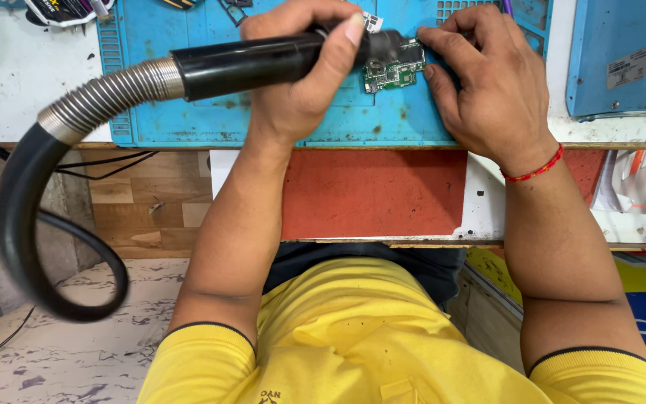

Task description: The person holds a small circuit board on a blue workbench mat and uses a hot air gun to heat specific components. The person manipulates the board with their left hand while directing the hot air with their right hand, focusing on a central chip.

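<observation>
- Looking down at a work surface (16, 67) with a white top, a worn red front panel and wood edging.
- Blue mat (188, 120) covers the middle of the surface; scuffed, with ridged slots along its left edge.
- Blue box (622, 52) sits at the far right, just beside the mat.
- Floor (76, 352) below left is pale with a dark marbled pattern.
- Left hand (300, 75) is closed around a black hot air tool (256, 63), held nearly level, its tip over the circuit board (392, 71).
- Ribbed metal sleeve joins the tool to a thick black hose (20, 202) that loops down off the surface's left edge.
- Circuit board is small, green, with dark chips and silver parts; it lies flat on the mat, near its upper middle.
- Right hand (487, 82) is curled, fingertips pressing the board's right edge; whether it pinches anything else I cannot tell.
- Red thread band (536, 170) circles the right wrist.
</observation>
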